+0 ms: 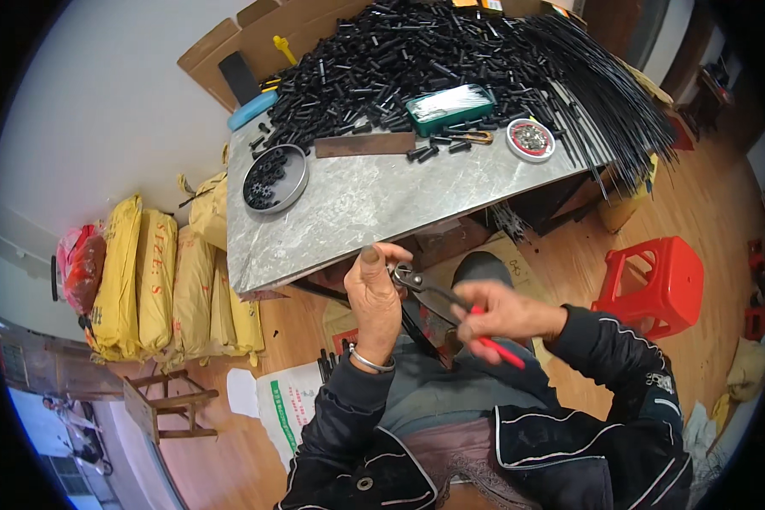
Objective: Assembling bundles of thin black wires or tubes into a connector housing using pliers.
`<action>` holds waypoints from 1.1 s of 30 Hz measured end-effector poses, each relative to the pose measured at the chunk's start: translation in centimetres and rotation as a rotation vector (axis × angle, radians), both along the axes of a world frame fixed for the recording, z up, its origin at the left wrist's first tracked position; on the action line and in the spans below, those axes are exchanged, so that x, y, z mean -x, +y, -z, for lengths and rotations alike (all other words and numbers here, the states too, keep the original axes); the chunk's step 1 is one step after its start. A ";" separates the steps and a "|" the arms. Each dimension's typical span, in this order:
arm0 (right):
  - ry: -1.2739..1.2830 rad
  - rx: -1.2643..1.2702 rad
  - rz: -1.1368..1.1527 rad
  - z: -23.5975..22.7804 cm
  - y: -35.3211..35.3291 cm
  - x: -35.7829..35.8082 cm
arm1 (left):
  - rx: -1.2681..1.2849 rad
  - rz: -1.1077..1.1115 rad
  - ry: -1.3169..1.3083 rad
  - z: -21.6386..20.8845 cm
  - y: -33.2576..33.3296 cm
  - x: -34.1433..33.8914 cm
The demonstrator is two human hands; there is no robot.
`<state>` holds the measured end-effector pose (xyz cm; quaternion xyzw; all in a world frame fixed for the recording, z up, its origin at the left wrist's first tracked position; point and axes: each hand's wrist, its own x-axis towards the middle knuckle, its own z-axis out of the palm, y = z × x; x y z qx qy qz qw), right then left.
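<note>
Red-handled pliers (414, 281) slant from right hand (503, 311) to left hand (372, 297)

Both hands work in the air over the lap, just off the near edge of the grey stone-patterned table (340, 200); the left one is nearer that edge and its left corner. From the right hand's grip, the pliers' long axis runs up and leftward, so their metal head lies right at the left fingers while the red handles point down and right, away from the table. That line between the hands is the relation that matters: head at the left fingertips, handles at the right palm.

The right hand is wrapped about the handles, its outline blurred. The left thumb stands up, its fingers curled behind; whether they pinch a small piece beside the pliers' head, I cannot tell. Nor can I tell if the jaws are parted or pressed together.
</note>
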<state>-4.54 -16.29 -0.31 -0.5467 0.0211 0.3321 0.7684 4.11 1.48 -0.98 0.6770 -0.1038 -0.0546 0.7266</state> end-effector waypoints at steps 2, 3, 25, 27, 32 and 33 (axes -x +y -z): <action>0.043 -0.163 -0.082 1.2 -0.2 0.4 | -0.035 0.011 -0.030 0.5 0.2 -0.1; 0.087 -0.327 -0.175 1.7 -0.5 0.6 | -0.003 -0.016 0.015 0.5 0.2 0.0; -0.215 0.295 -0.069 -1.7 -2.1 1.3 | 0.065 0.013 -0.027 0.9 0.6 1.2; 0.140 -0.092 -0.044 -0.2 -1.6 2.5 | 0.050 0.021 -0.037 1.2 0.5 1.2; -0.253 0.729 -0.366 -4.8 -1.9 -0.2 | 0.080 -0.041 0.030 1.7 0.3 1.4; -0.704 0.804 -0.171 -2.7 -2.0 -0.1 | 0.118 -0.042 0.067 1.5 0.4 1.4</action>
